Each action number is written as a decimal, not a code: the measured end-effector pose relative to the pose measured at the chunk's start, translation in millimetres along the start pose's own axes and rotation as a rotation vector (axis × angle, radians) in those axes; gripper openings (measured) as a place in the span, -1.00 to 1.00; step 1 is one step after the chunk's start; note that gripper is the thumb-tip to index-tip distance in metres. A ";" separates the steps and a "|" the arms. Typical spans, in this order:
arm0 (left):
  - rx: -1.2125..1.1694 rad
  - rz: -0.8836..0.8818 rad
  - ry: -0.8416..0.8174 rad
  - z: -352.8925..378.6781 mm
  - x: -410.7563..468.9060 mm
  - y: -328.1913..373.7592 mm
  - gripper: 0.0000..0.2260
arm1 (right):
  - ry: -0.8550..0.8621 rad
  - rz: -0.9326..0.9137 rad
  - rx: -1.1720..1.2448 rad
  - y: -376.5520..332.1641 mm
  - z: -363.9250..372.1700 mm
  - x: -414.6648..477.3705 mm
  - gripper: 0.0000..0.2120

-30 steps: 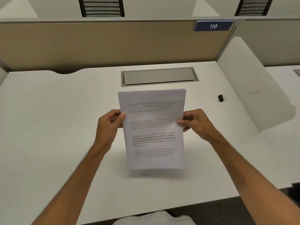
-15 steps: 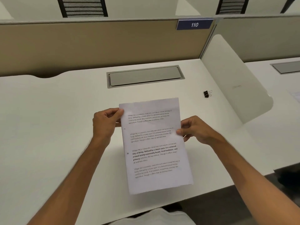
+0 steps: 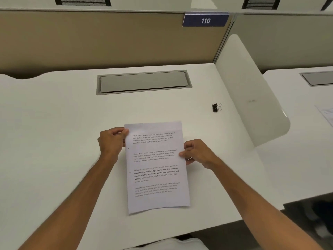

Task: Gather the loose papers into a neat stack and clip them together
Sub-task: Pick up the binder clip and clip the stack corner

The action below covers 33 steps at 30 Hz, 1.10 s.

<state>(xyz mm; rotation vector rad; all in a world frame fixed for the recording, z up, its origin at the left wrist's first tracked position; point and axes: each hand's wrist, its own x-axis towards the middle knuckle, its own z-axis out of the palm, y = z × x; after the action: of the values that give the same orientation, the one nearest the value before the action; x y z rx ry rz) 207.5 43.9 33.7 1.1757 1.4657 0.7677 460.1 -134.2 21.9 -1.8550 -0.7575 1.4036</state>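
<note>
White bench (image 3: pixel 54 141) carries all items. Paper stack (image 3: pixel 156 168) lies mid-bench, near front edge. Left hand (image 3: pixel 111 141) pinches its upper left edge; right hand (image 3: pixel 198 153) pinches its right edge. Black binder clip (image 3: pixel 216 107) sits apart, right of the stack.

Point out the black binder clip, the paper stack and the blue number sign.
Black metal binder clip (image 3: pixel 214 107), head view, its black body.
White printed paper stack (image 3: pixel 156 166), head view, page middle.
Blue rectangular number sign (image 3: pixel 205 20), head view, its digits.
</note>
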 end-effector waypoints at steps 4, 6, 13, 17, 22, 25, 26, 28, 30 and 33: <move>0.042 -0.005 0.051 16.5 3.0 -5.4 -0.87 | 0.052 0.011 -0.040 4.0 -20.6 11.1 -0.89; 0.057 -0.015 0.064 21.3 5.4 -7.3 -0.86 | 0.170 -0.020 -0.019 2.6 -35.0 20.3 -0.94; 0.065 -0.040 0.107 27.7 9.2 -11.5 -0.84 | 0.794 -0.108 0.075 -5.3 -115.8 74.4 -0.93; 0.060 -0.035 0.119 28.4 8.5 -13.8 -0.84 | 0.957 -0.069 0.114 -9.7 -151.7 105.2 -0.89; 0.053 -0.031 0.127 28.6 8.4 -16.9 -0.88 | 0.987 0.014 0.119 -8.8 -167.9 125.8 -0.76; 0.055 -0.022 0.131 27.6 8.4 -18.5 -0.87 | 0.987 0.031 0.104 -8.0 -170.2 129.2 -0.82; 0.050 -0.022 0.131 27.3 8.5 -19.0 -0.87 | 0.985 0.031 0.094 -7.4 -171.2 130.2 -0.84; 0.047 -0.029 0.130 26.7 8.6 -19.9 -0.86 | 0.965 0.036 0.095 -6.4 -173.6 131.1 -0.86; 0.054 -0.034 0.127 26.4 8.3 -20.3 -0.85 | 0.950 0.048 0.096 -4.6 -176.8 132.1 -0.89; 0.051 -0.026 0.119 26.7 7.3 -19.3 -0.87 | 0.948 0.057 0.098 -5.4 -181.4 132.1 -0.94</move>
<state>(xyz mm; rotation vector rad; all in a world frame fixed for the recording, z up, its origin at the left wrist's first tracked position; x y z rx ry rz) 228.4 41.5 7.4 1.1635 1.6041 0.7978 668.1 -58.7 -15.4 -2.1505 -0.1438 0.4367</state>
